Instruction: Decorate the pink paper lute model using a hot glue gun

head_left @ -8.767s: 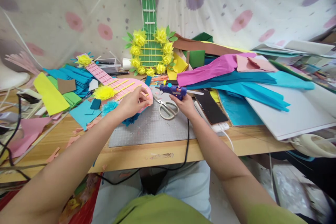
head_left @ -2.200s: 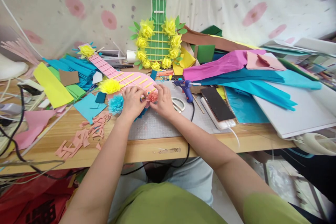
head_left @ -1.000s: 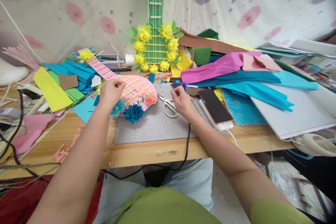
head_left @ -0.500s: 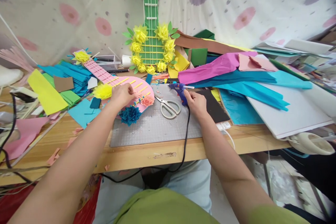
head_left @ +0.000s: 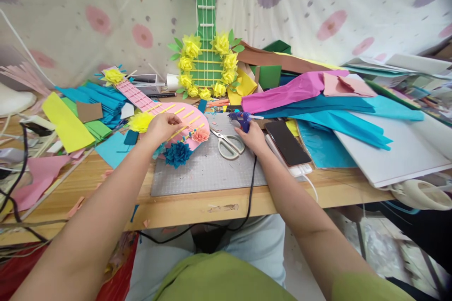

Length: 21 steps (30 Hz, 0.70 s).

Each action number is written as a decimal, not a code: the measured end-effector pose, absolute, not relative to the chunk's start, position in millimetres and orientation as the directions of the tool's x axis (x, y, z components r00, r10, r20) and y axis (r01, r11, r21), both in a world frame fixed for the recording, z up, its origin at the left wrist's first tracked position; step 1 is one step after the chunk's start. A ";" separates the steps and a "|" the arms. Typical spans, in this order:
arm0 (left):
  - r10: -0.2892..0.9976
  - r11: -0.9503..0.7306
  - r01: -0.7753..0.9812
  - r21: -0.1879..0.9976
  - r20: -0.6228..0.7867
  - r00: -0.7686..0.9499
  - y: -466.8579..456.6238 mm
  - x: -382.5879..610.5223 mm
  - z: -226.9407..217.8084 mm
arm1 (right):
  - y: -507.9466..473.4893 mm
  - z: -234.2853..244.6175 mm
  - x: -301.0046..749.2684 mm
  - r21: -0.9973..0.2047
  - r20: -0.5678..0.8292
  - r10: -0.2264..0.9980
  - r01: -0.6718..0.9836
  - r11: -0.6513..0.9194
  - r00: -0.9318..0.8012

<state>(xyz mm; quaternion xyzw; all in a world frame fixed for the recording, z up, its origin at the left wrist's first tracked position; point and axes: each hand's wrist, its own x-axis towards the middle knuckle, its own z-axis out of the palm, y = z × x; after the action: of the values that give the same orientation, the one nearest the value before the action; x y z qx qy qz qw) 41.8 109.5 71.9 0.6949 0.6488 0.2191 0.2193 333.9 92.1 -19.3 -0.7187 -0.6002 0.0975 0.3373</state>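
Note:
My left hand is over the pink paper guitar, thumb and fingers pinched together. Whatever sits between those fingertips is too small to make out. Around that hand, the guitar carries a yellow paper flower, a dark blue paper flower and a coral paper flower. My right hand is wrapped round a purple hot glue gun, its nozzle pointing left and a white glue stick at its back. Grey-handled scissors lie partly spread between the guitar and my right hand.
A grey cutting mat covers the table's middle. A phone rests on a white power strip at right. Behind stands a green guitar ringed with yellow flowers. Coloured paper is heaped on both sides; a black cord hangs over the edge.
My right hand and the glue gun have shifted slightly left, and more of the phone shows. My left hand stays pinched over the guitar. The whole view has slid a little.

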 end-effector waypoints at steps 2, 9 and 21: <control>0.995 -0.060 0.740 0.670 -0.018 0.097 104.2 42.6 71.6 | 94.4 -18.2 332.3 -0.643 0.199 0.934 0.758 -0.106 0.298; 0.989 0.094 0.655 0.750 -0.148 0.028 84.8 60.8 81.4 | 79.0 1.3 320.0 -0.958 0.208 0.926 0.256 0.128 0.316; 0.995 -0.037 0.713 0.700 -0.040 0.091 86.1 64.2 77.4 | 54.1 9.9 297.4 -0.973 0.012 0.997 0.229 0.030 -0.078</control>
<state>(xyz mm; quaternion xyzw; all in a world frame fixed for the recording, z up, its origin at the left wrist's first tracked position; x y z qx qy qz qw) 64.2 86.1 77.4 0.6782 0.6295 0.2415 0.2922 297.4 54.1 9.9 -0.5298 -0.5785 0.4520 0.4247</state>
